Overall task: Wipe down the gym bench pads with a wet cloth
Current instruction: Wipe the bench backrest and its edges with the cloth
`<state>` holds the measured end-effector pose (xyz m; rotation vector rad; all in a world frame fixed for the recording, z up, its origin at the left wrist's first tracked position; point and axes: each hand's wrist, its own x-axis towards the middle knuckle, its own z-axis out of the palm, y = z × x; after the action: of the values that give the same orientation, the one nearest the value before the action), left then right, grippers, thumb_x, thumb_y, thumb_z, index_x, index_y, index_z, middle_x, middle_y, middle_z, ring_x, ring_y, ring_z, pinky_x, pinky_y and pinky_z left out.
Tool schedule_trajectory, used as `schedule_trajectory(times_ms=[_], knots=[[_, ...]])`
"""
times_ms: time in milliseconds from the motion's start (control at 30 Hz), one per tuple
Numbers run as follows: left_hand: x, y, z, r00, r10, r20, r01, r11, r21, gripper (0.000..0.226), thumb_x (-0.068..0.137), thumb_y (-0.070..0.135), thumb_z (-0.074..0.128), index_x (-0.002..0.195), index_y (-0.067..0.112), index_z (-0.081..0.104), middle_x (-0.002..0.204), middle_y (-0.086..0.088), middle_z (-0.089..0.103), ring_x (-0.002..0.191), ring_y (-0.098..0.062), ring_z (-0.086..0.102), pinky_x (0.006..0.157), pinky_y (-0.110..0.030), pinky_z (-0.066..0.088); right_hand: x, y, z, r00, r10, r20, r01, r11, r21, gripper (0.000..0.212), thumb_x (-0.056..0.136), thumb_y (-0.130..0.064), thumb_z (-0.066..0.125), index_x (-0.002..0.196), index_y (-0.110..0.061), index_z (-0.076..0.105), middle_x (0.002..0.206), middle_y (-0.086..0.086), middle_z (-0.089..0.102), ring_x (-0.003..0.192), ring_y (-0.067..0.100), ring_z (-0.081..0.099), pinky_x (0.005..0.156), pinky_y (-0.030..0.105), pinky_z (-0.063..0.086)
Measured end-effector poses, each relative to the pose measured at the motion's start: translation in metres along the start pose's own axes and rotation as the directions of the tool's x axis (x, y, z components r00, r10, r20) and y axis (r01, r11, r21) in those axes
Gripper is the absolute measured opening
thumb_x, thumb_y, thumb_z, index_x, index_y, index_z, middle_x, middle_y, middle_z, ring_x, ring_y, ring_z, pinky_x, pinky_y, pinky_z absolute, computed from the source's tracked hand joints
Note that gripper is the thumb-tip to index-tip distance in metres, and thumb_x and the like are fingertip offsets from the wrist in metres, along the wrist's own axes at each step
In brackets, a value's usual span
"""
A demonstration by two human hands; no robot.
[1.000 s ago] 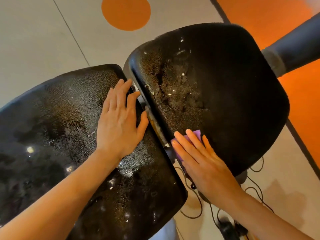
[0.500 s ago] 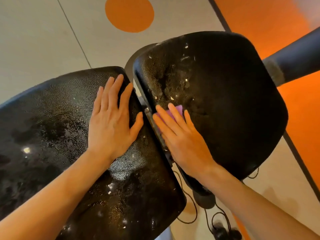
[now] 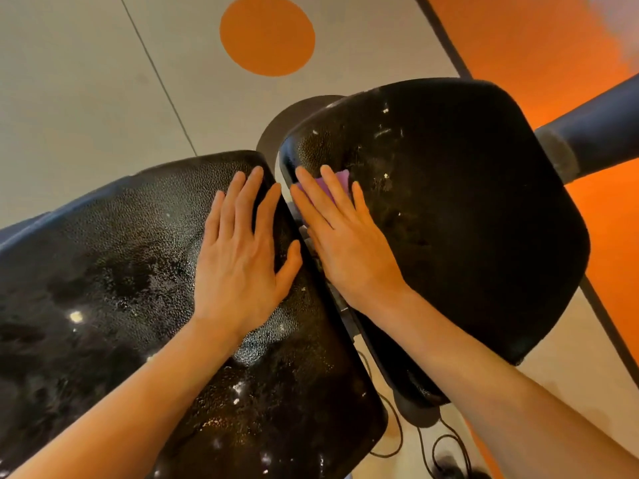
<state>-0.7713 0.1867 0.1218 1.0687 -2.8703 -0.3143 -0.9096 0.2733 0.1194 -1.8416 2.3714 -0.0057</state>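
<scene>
Pressing flat with fingers straight, the right hand (image 3: 349,243) is holding the purple cloth (image 3: 332,184) against the right pad (image 3: 466,219) near the gap, while the left hand (image 3: 242,257), fingers extended, is resting on the left pad (image 3: 103,271).

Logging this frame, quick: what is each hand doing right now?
Left hand: open, flat on the left pad.
Right hand: open, straight fingers pressing the purple cloth on the right pad.
</scene>
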Motion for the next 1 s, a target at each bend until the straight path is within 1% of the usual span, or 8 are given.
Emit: schedule_trajectory(times_ms=[167,267,400,533,633,800,900,1000], knots=[[-0.001,-0.001,-0.001,1.000,0.008,0.004,-0.008,1.000,0.011,0.067,0.095,0.047,0.039,0.149,0.008,0.030,0.159,-0.014,0.020,0.150,-0.030,0.013,0.123,-0.046,0.012,-0.117,0.003,0.004,0.994,0.062,0.088,-0.062,0.998,-0.012,0.073,0.094,-0.012,0.053,0.154,-0.017,0.012,0.163,0.001,0.003,0.150,0.024,-0.002,0.121,0.046,0.011],[0.000,0.000,-0.002,1.000,0.011,0.007,-0.011,1.000,0.010,0.067,0.095,0.047,0.039,0.149,0.007,0.031,0.159,-0.015,0.021,0.150,-0.031,0.014,0.123,-0.046,0.012,-0.076,0.005,0.008,0.996,0.088,0.023,-0.088,0.996,0.018,0.060,0.098,-0.019,0.038,0.153,-0.016,0.016,0.162,0.004,0.011,0.150,0.025,0.006,0.119,0.047,0.020],[0.001,-0.001,0.000,1.000,0.009,0.006,-0.009,1.000,0.014,0.068,0.095,0.047,0.039,0.149,0.007,0.031,0.159,-0.015,0.021,0.150,-0.031,0.014,0.123,-0.046,0.012,0.001,0.004,0.003,0.963,0.251,-0.096,-0.236,0.961,0.142,0.052,0.103,-0.027,0.029,0.152,-0.013,0.021,0.161,0.006,0.017,0.149,0.024,0.012,0.121,0.043,0.014],[0.001,-0.001,0.000,1.000,0.017,0.019,-0.017,1.000,0.008,0.068,0.095,0.047,0.038,0.149,0.007,0.030,0.159,-0.015,0.020,0.150,-0.031,0.012,0.123,-0.044,0.009,-0.089,-0.005,0.008,0.976,0.217,-0.032,-0.214,0.974,0.071,0.059,0.099,-0.021,0.039,0.153,-0.013,0.018,0.162,0.005,0.014,0.150,0.023,0.009,0.120,0.045,0.021],[0.001,-0.002,-0.001,1.000,0.011,0.020,-0.011,1.000,0.000,0.068,0.095,0.048,0.038,0.149,0.008,0.031,0.159,-0.014,0.020,0.150,-0.030,0.012,0.124,-0.043,0.007,-0.104,-0.001,0.012,0.963,0.269,-0.023,-0.261,0.949,0.177,0.052,0.103,-0.026,0.027,0.152,-0.013,0.020,0.161,0.003,0.014,0.149,0.022,0.011,0.118,0.048,0.024],[0.002,0.000,-0.002,1.000,0.014,0.019,-0.014,1.000,-0.003,0.068,0.095,0.048,0.037,0.149,0.007,0.031,0.159,-0.015,0.020,0.150,-0.031,0.012,0.123,-0.045,0.009,0.016,0.021,0.003,0.805,0.583,-0.110,-0.547,0.802,0.242,0.056,0.101,-0.029,0.024,0.153,-0.011,0.016,0.161,0.010,0.012,0.149,0.026,0.009,0.120,0.049,0.017],[0.002,0.000,-0.003,0.999,0.019,0.032,-0.019,1.000,0.003,0.068,0.095,0.047,0.038,0.149,0.008,0.031,0.159,-0.014,0.020,0.150,-0.030,0.011,0.123,-0.044,0.008,-0.035,-0.003,0.010,0.860,0.508,-0.049,-0.491,0.849,0.197,0.058,0.100,-0.021,0.030,0.154,-0.012,0.010,0.162,0.008,0.007,0.150,0.024,0.003,0.120,0.049,0.018],[0.001,-0.001,-0.004,0.999,0.009,0.039,-0.008,1.000,-0.017,0.068,0.094,0.048,0.038,0.150,0.010,0.030,0.160,-0.013,0.019,0.151,-0.028,0.010,0.124,-0.042,0.005,-0.080,-0.006,0.010,0.923,0.386,0.009,-0.382,0.908,0.174,0.056,0.103,-0.029,0.026,0.154,-0.014,0.010,0.162,0.004,0.008,0.150,0.020,0.005,0.120,0.045,0.020]])
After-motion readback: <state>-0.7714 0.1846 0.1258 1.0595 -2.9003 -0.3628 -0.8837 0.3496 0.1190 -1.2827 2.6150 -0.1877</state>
